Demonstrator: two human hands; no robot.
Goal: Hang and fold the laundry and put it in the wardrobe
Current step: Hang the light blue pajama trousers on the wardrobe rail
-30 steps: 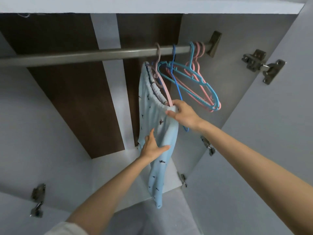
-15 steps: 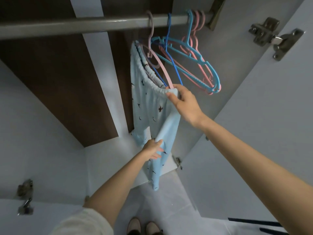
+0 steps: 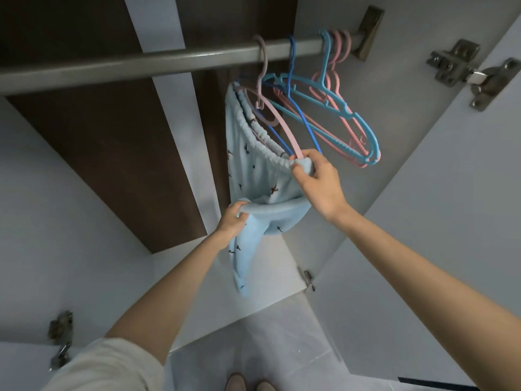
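The left hand [image 3: 231,221] had its fingers curled round a bunched fold of the pale blue pyjama trousers [image 3: 253,176], holding the legs lifted. Below those fingers one leg end hung free. Above and to the right of them the elastic waistband ran along the pink hanger [image 3: 277,119], whose hook sat over the rail [image 3: 141,64]. The right hand [image 3: 321,187] pinched the near end of the waistband against the hanger's tip, its fingers clamped on cloth and plastic together. Beyond the right fingers, further along the rail, hung the empty hangers [image 3: 349,119], blue and pink, crowded against one another.

This looked like the hanging step, nearly done: the trousers were already in the wardrobe and only being arranged. The next move probably called for seating the waistband firmly on the hanger tip, then draping or dropping the lifted legs so they hung evenly before either hand let go.

No brand, label or writing could be read; the cloth showed only small dark printed figures.
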